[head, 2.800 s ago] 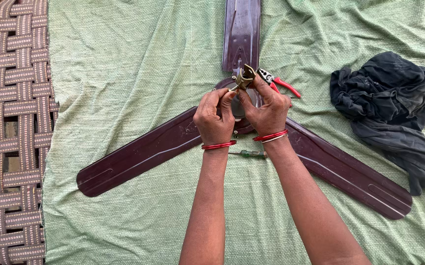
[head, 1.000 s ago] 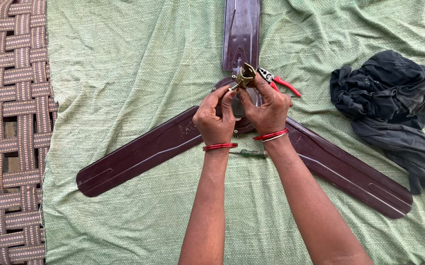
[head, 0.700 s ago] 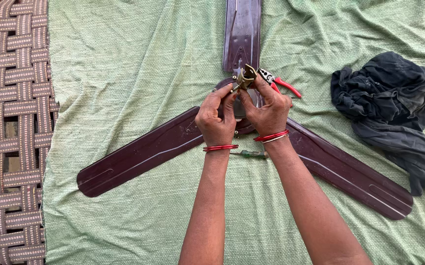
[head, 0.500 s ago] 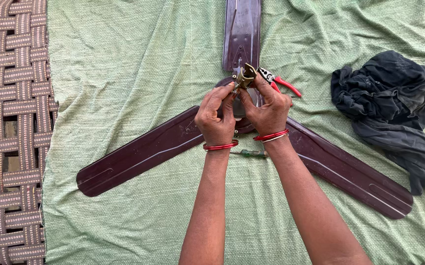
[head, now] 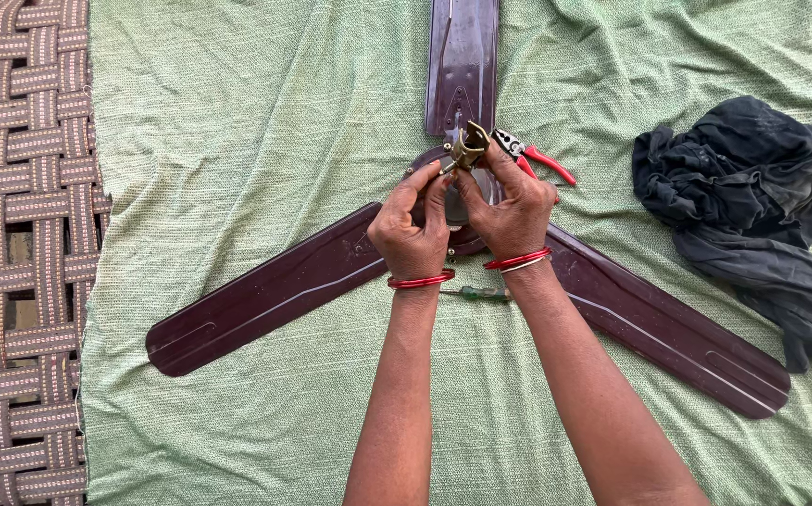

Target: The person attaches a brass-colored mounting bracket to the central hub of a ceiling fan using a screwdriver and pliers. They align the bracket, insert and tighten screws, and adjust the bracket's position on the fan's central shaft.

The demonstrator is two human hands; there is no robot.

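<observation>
A dark maroon ceiling fan (head: 265,295) lies flat on a green cloth, three blades spread out. Above its hub, my right hand (head: 514,208) grips a small brass-coloured metal clamp (head: 468,147) between thumb and fingers. My left hand (head: 409,230) pinches a thin metal pin or bolt at the clamp's left side with its fingertips. Both wrists wear red bangles. My hands hide most of the hub.
Red-handled pliers (head: 537,161) lie just right of the hub. A green-handled screwdriver (head: 477,292) lies between my wrists. A crumpled dark cloth (head: 752,206) sits at the right. The green cloth (head: 237,122) covers a woven strap cot (head: 12,234), bare at the left.
Almost nothing has moved. My left fingertips have shifted slightly at the pin beside the clamp; my right hand keeps the clamp in the same place.
</observation>
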